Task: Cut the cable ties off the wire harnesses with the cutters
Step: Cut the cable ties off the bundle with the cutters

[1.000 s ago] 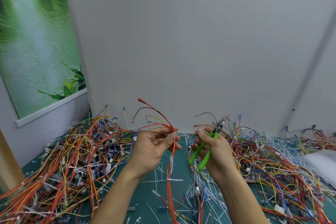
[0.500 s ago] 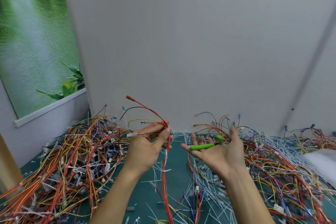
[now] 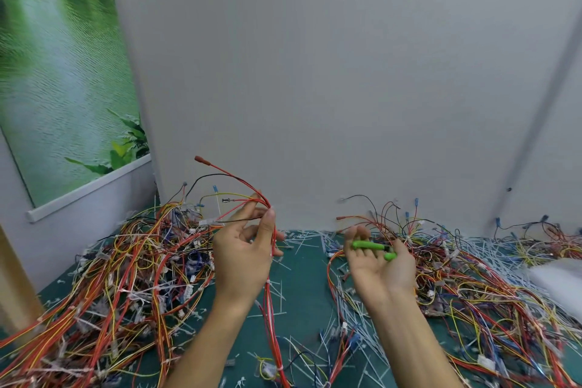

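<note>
The right hand (image 3: 381,268) has opened under the cutters (image 3: 368,245), while the left hand (image 3: 242,258) pinches the limp, light wire harness (image 3: 271,324) where it branches.

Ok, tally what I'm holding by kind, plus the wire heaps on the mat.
Green-handled cutters, lying on the right hand: 1
Wire harness, pinched by the left hand: 1
Harness heaps on the green mat: 2, the left heap and the right heap
Total: 4
</note>
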{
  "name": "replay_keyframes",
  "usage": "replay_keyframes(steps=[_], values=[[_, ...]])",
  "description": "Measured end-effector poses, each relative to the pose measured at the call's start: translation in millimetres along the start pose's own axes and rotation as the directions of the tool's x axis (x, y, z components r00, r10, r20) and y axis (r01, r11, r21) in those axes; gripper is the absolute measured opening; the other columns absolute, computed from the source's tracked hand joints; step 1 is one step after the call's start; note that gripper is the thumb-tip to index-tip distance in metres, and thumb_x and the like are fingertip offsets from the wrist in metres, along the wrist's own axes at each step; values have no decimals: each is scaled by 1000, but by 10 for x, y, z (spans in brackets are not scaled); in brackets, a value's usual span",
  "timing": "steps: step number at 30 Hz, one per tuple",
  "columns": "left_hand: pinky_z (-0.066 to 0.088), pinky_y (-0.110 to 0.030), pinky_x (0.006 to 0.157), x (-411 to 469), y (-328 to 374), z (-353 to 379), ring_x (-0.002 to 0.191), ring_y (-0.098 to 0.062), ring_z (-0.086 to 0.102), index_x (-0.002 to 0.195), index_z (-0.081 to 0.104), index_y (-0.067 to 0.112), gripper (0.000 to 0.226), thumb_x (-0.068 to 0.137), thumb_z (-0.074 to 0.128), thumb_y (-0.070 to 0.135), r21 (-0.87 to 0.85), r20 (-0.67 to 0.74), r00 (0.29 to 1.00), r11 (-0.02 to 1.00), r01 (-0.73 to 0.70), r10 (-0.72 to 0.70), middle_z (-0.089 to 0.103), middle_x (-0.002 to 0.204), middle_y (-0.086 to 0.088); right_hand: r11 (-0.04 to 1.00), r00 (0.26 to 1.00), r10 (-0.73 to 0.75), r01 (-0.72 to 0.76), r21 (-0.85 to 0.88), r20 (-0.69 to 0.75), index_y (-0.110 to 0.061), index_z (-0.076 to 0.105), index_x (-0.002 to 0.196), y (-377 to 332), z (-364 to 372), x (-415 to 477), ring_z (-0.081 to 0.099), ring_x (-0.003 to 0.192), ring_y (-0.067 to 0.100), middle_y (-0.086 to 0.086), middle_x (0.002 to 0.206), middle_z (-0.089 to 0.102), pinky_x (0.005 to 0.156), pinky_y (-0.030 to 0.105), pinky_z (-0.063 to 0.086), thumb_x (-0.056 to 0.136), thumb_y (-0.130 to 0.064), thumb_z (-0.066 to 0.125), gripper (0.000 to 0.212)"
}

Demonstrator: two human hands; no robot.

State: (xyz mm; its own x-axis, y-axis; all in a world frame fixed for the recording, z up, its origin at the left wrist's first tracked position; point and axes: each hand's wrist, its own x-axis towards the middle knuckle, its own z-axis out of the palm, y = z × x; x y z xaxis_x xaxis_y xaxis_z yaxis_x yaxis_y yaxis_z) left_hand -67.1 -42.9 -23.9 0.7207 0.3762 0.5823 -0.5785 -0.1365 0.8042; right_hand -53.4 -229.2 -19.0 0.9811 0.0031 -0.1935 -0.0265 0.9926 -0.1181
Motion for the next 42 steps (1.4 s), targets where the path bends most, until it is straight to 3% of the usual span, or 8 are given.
replay_keyframes(steps=[4,8,14,20,25,29,37,42], values=[[52,-24,41,-26,5,37,54,-20,70,94,71,17,6,97,66,16,16,-11,1000,1000,7,-7,69,76,-4,984,984,155,-146,-98,88,-6,47,128,-89,-72,43,58,78,26,17,97,53,55,36,61,105,-56,42,55],[53,-27,42,-29,-25,14,48,-21,68,94,69,21,7,99,64,23,46,24,999,998,41,-43,70,66,-4,887,880,420,-347,-304,220,-6,42,112,-48,-52,-27,49,78,22,12,94,47,51,24,48,93,-66,55,64],[62,-39,54,20,-101,5,65,-22,75,115,67,23,17,103,55,18,7,69,991,994,112,-112,75,90,13,734,798,519,-231,-638,307,-8,44,118,70,-60,-128,58,76,21,11,99,54,39,23,42,88,-54,65,59],[62,-32,56,70,-57,-23,73,-24,77,121,64,16,22,101,58,11,-78,89,989,989,129,-122,71,87,2,562,738,606,-132,-817,298,-13,46,136,81,-59,-169,49,63,23,10,101,54,67,42,53,87,-42,65,60],[59,-26,53,75,-4,-77,57,-26,73,124,57,26,25,102,58,15,-61,47,991,989,132,-129,75,80,-7,25,809,510,328,-944,294,-29,57,128,51,-66,-227,52,68,18,5,96,53,57,33,43,81,-35,72,50],[55,-21,52,70,13,-94,54,-23,72,122,57,28,23,102,59,18,-2,7,995,995,97,-97,75,81,-2,-501,830,426,547,-670,360,-58,27,155,23,-64,-277,59,78,9,-21,104,60,69,13,48,77,-63,67,88],[53,-18,50,38,79,-74,54,-21,71,105,58,45,29,101,59,16,1,3,1000,1000,29,-29,74,81,1,-586,733,397,666,-462,553,-52,13,161,133,-81,-292,45,88,-12,-26,106,43,75,13,37,89,-56,68,90],[54,-18,51,28,80,-88,54,-22,71,102,59,48,31,101,59,17,-10,5,1000,1000,27,-27,75,82,0,-555,707,372,689,-466,601,-54,20,159,182,-95,-286,49,80,2,-20,103,50,70,16,42,91,-55,67,82]])
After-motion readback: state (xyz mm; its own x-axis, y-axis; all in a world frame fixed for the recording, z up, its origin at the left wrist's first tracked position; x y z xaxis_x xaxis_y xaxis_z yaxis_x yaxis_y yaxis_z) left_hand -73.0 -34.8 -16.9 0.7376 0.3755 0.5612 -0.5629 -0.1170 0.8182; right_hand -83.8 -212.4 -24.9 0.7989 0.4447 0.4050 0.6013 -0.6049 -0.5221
